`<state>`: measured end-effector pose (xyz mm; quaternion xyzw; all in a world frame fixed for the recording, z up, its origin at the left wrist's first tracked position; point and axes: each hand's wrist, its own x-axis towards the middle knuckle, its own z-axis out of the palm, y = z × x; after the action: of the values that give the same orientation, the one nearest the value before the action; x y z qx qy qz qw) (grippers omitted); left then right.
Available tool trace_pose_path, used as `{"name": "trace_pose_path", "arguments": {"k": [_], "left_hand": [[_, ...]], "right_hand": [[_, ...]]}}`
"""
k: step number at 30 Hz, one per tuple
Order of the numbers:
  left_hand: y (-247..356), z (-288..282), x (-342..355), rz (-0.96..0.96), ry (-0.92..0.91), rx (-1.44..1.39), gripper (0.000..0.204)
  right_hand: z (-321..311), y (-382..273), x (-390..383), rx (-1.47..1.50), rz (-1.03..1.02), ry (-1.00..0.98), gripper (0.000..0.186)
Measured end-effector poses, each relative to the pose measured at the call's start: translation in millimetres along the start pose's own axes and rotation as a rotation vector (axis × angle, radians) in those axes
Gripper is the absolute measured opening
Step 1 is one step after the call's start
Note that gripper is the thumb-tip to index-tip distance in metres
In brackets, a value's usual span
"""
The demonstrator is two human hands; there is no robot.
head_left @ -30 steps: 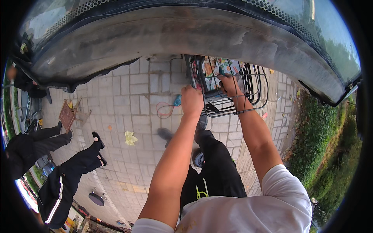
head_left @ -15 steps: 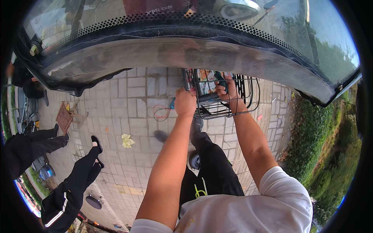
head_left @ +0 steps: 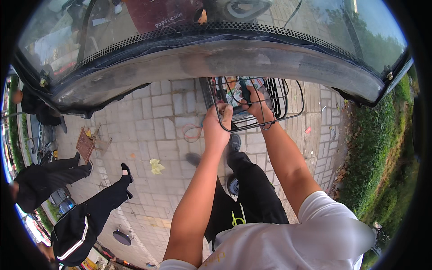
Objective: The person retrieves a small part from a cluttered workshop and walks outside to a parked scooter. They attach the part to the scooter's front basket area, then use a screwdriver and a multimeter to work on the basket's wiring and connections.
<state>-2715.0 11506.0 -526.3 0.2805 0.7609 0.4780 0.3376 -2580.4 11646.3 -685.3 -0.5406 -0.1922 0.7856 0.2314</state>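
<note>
A black wire basket (head_left: 278, 96) hangs below the curved edge of a clear windshield. My left hand (head_left: 218, 124) is closed at the basket's near left corner, thumb up against the wire; its fingertips are partly hidden. Inside the basket, my right hand (head_left: 258, 107) has its fingers wrapped round a dark green tool handle (head_left: 245, 92), and the tool's far end is hard to make out. Beneath the handle lie colourful printed papers (head_left: 233, 90).
Above the basket spans the windshield's grey lower flap (head_left: 148, 69). On the brick paving are a red cord loop (head_left: 192, 132), a dry leaf (head_left: 156, 166) and a small folding stool (head_left: 85, 143). People in dark clothes (head_left: 90, 216) are at the left. A hedge (head_left: 369, 148) runs along the right.
My view has tilted slightly, shifting the scene. My left hand has turned, so its thumb now shows raised by the basket wire. My right hand still grips the green handle.
</note>
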Motion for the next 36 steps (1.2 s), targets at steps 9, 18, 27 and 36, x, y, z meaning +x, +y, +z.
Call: {"name": "trace_pose_path", "arguments": {"k": [9,18,27,36], "left_hand": [[13,28,19,-0.362,-0.132,-0.401,0.027],[-81,94,78,-0.245,-0.127,-0.366,0.034],[-117,132,71,-0.430,-0.217,-0.796,0.042],[-137,156,75,-0.556,-0.208,-0.909,0.034]], "right_hand": [[13,-28,-6,-0.090,0.140,0.020,0.020],[8,-32,45,-0.828,-0.444,0.038,0.019],[7,-27,73,-0.760,-0.368,0.070,0.020],[25,-52,81,-0.361,0.060,-0.085,0.021]]}}
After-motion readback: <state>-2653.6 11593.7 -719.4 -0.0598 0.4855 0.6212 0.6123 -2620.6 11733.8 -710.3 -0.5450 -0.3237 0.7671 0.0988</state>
